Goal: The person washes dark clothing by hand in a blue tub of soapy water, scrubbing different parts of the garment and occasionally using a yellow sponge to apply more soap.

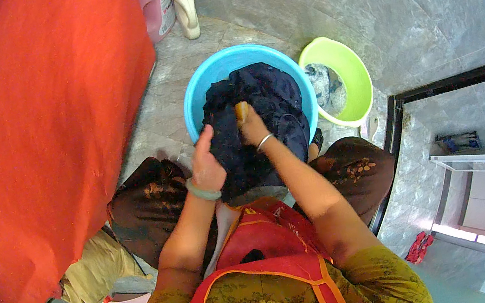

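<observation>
Right hand (253,128) clutches a small yellow block (242,112) over bunched dark-navy cloth (273,91), left hand (206,168) beside it, grip unclear

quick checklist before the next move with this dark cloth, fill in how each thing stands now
1. Right hand has hold of the yellow block: ok.
2. Left hand grips the dark cloth firmly: cannot tell, most of its fingers are hidden.
3. Cloth lies wholly within the blue basin: not ok, it covers the near rim.
4. Wrists bare: not ok, a green bangle on the left, a silver bracelet on the right.
5. Cream bottle capped: ok, white cap on.
6. Green basin free for use: not ok, something grey and white lies inside.
</observation>
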